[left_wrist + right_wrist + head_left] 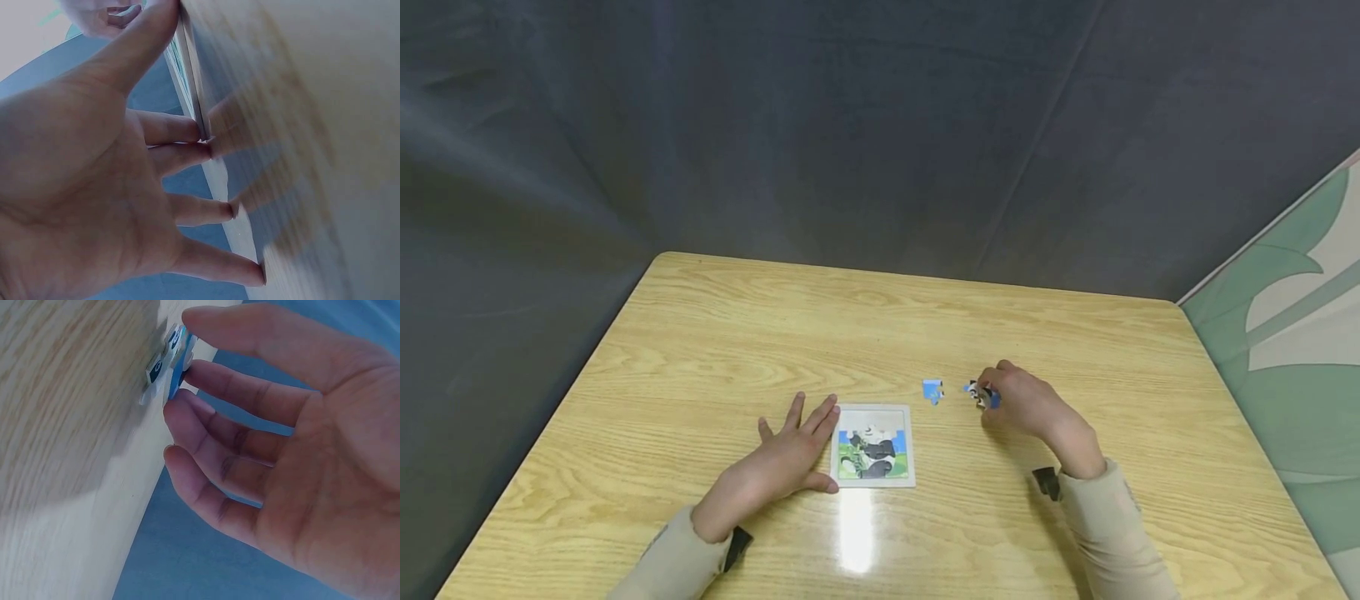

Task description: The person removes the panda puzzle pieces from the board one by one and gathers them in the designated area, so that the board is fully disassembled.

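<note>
A square panda jigsaw puzzle [872, 457] lies in a white tray, its lower part filled with pieces and a pale strip showing along the top. Spread wide, the fingers of my left hand [786, 458] touch the tray's left edge, with the thumb at its lower left corner and the other fingertips on the table in the left wrist view. My right hand [1026, 404] pinches a blue-edged puzzle piece [180, 365] between thumb and fingers. Other black-and-white pieces [973, 390] lie right against it, partly hidden by the fingers.
A loose blue puzzle piece [932, 391] lies between the tray and my right hand. The wooden table [760, 325] meets a dark curtain [850, 142] behind and a green-and-white patterned cloth [1292, 350] at the right.
</note>
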Available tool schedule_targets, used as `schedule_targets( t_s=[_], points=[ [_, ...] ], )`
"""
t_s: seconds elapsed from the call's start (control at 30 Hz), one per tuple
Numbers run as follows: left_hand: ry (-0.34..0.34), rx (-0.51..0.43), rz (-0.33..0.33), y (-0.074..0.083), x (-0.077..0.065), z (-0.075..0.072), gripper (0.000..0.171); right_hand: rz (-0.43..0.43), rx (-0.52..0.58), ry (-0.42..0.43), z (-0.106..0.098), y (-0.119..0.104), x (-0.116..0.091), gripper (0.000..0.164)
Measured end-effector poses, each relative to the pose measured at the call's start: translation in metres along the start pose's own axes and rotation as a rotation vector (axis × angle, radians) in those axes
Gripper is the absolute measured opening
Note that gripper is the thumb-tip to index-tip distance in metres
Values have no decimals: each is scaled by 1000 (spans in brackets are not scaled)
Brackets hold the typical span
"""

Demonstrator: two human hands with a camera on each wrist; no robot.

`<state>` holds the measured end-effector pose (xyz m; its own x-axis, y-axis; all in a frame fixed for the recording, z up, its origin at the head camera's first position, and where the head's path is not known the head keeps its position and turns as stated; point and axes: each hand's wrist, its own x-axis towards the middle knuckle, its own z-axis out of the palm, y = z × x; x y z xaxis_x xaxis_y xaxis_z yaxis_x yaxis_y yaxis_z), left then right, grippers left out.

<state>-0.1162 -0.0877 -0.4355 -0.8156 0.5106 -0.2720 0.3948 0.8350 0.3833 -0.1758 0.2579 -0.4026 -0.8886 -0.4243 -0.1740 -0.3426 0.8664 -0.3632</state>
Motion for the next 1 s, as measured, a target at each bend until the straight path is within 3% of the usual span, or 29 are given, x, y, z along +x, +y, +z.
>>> schedule_targets(
  t_s=[0.43, 1.0],
  points=[
    [-4, -12, 1, 2, -1, -3, 98, 53, -26, -41, -4, 8, -3, 30],
    [-12, -42, 0, 1, 0, -2, 100, 227, -24, -124, -23, 41, -17, 43]
  ],
)
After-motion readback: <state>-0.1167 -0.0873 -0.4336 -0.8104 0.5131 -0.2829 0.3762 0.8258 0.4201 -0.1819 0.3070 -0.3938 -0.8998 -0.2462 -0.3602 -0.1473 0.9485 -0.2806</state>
